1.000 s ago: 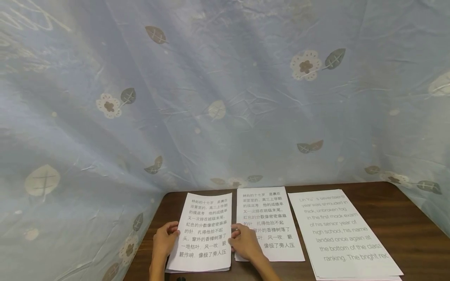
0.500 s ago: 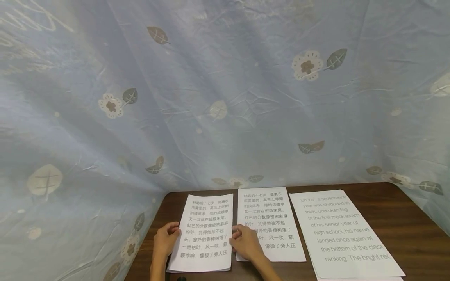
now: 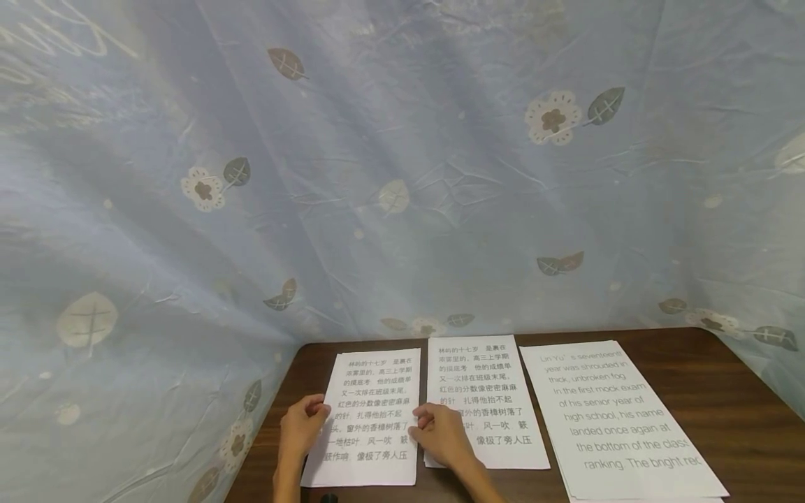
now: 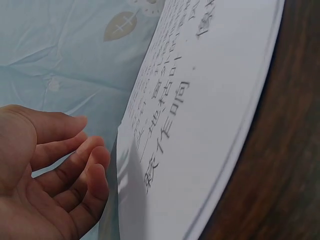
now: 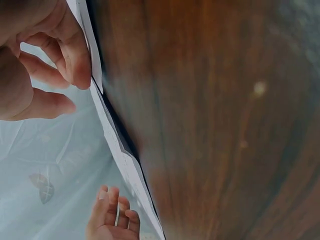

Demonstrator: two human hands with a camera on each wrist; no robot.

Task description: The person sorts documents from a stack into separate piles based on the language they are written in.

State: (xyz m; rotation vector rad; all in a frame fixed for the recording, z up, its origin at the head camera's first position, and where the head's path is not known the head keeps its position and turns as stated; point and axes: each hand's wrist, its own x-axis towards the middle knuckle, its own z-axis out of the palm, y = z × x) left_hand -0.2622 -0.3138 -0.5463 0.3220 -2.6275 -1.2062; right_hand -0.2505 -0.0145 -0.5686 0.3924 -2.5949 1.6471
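Note:
In the head view, a stack of white sheets (image 3: 371, 471) printed with Chinese text lies at the left of the table, between both hands. At its left edge is my left hand (image 3: 303, 425), its fingers loosely bent. The left wrist view shows this hand (image 4: 65, 175) beside the sheets' edge with nothing in its grasp. My right hand (image 3: 443, 434) is at the stack's right edge and covers part of a second Chinese-text stack (image 3: 497, 457). In the right wrist view, the right hand's (image 5: 45, 65) thumb and fingertips are apart, close to the paper edges.
To the right lies a stack of sheets with English text (image 3: 648, 482), slightly fanned at its lower edge. All lie on a dark wooden table (image 3: 742, 426). A patterned blue cloth (image 3: 440, 209) hangs behind. A small black object (image 3: 329, 498) shows at the front edge.
The left stack's top sheet has shifted slightly right and lies flatter, and a lower sheet's corner shows at its upper left. My left hand has moved slightly right; my right hand stays nearly in place.

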